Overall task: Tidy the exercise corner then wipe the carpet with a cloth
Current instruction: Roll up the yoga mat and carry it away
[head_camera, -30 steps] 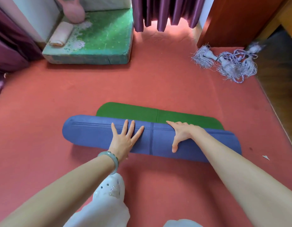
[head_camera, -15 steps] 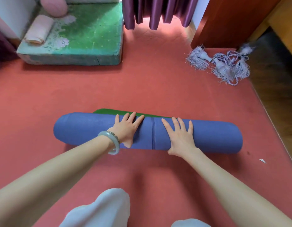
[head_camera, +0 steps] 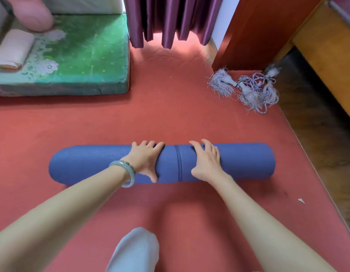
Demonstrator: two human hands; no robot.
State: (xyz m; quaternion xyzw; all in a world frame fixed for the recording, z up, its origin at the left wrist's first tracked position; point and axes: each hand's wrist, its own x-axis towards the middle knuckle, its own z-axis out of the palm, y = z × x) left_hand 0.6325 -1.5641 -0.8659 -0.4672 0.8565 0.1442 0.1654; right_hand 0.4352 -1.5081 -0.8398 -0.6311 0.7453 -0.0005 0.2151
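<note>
A knee in pale trousers [head_camera: 134,250] shows at the bottom edge. Beyond it, the rolled blue mat [head_camera: 238,161] lies crosswise on the red carpet [head_camera: 160,118]. The left hand [head_camera: 144,159], with a bracelet [head_camera: 127,172] on its wrist, and the right hand [head_camera: 206,160] both curl over the roll near its middle, fingers over the far side. Farther off sit a green cushion [head_camera: 87,55], tassels [head_camera: 248,91] and purple curtains [head_camera: 170,18].
</note>
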